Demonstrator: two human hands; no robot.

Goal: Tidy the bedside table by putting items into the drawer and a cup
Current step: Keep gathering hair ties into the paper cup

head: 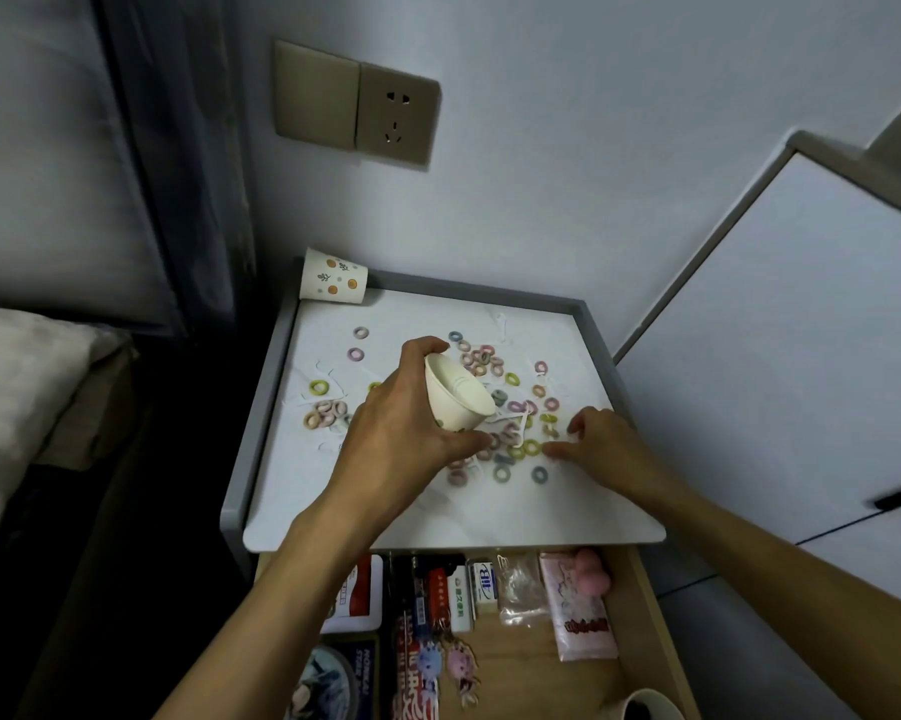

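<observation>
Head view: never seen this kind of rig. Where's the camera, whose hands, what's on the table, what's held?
There is no robot here. One wide-angle camera sits on a person's head and looks down at their own bare hands. The left hand grips a white paper cup, held tilted. The right hand has its fingertips down among small coloured hair rings scattered over the bedside table; whether it pinches one is unclear. A second paper cup lies on its side at the back left corner. Below, the drawer stands open, holding packets and boxes.
</observation>
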